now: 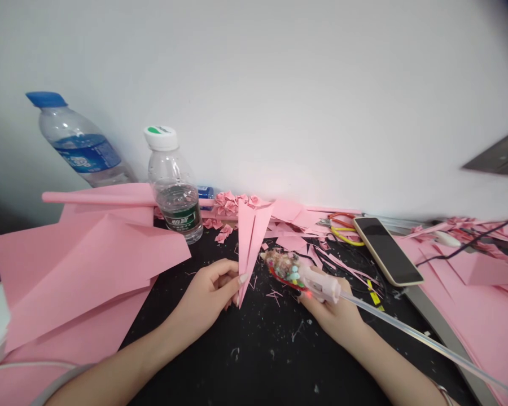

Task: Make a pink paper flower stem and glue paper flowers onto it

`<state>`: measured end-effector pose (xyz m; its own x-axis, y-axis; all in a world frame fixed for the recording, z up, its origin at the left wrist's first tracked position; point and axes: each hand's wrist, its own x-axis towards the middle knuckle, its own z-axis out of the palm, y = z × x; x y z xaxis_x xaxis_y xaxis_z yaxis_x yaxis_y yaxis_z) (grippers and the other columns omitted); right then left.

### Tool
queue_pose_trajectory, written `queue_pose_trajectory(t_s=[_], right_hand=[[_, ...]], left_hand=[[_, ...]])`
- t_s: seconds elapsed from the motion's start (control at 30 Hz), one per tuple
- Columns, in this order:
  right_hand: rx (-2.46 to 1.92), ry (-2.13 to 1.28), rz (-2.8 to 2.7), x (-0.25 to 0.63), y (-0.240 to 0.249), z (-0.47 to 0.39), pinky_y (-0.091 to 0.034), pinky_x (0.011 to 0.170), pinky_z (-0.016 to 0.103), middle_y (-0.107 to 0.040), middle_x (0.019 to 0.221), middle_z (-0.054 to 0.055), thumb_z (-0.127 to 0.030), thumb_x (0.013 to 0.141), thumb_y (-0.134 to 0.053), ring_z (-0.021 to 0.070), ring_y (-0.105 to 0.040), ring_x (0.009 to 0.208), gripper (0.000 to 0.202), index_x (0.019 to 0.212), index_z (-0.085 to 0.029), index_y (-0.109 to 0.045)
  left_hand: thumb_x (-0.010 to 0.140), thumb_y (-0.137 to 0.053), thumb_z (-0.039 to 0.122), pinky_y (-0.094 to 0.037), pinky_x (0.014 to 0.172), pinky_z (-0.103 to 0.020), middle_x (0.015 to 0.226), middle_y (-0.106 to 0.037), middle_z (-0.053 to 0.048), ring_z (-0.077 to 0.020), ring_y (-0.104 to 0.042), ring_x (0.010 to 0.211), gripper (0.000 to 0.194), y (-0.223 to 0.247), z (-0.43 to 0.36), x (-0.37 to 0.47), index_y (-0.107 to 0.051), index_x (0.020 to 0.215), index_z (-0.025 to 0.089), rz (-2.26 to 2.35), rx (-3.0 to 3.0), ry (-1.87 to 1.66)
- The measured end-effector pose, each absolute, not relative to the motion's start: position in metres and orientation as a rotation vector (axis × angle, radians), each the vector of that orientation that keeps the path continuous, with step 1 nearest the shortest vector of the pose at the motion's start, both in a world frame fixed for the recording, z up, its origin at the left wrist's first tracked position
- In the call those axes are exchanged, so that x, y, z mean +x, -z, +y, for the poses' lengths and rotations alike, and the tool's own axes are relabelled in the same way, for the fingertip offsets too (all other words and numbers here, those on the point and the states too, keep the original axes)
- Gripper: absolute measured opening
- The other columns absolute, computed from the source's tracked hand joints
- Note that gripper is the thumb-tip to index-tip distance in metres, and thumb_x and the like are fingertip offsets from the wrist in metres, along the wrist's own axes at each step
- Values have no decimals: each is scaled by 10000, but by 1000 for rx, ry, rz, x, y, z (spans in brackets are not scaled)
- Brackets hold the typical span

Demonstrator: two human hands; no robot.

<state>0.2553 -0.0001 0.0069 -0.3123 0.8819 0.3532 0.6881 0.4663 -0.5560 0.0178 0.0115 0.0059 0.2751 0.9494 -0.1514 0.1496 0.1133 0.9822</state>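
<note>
My left hand [214, 287] pinches the narrow lower end of a folded pink paper cone [254, 231], which stands up with its wide end away from me. A seam runs down its middle. In my right hand [336, 316] is a hot glue gun [319, 282], its decorated front coated in colourful bits and a small red light glowing on it. The gun's nozzle points left towards the paper, a little apart from it. A long clear glue stick [427, 335] sticks out of the back. Some fingers of both hands are hidden.
Pink paper sheets [93, 265] lie at the left, more paper [482, 316] at the right. A water bottle [175, 186] and a blue-capped bottle [82, 141] stand by the wall. Folded paper flowers [232, 203], scraps and a phone [387, 248] lie along the black tabletop [254, 361].
</note>
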Motion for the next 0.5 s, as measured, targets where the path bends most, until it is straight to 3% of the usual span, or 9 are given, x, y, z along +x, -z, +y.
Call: queue_pose_trajectory(t_s=[0.5], right_hand=[[-1292,-385,-2135,251,-11,2,-305,431,206,-418,510,-47,-205,773,-485,88,-378,431,191,596,-201,-413]], left_hand=[[809,-585,286,-374,445,-198,675,-497,32,-91,-481,507,155,-2,9,19,-562,917,176,1092,1239,-901]])
